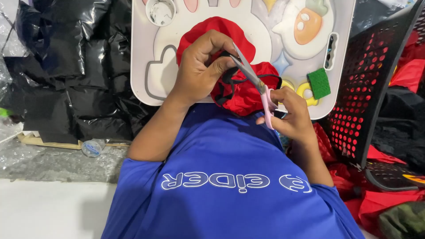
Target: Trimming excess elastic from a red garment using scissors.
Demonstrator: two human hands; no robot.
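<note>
Blue shirt (221, 177) below; hands hold red cloth (241, 90), scissors (254, 79).

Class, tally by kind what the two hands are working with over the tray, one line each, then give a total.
Red fabric pieces: 1
Scissors: 1
Black straps: 1
White trays: 1
Green pads: 1
Total: 5

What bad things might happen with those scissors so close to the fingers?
The scissors have open blades right beside the left hand pinching the red cloth, so a finger might get nicked. The black strap lies near the blades too, so it might be cut in the wrong spot. The right hand grips only the pink handles, so the blades might wobble.
</note>
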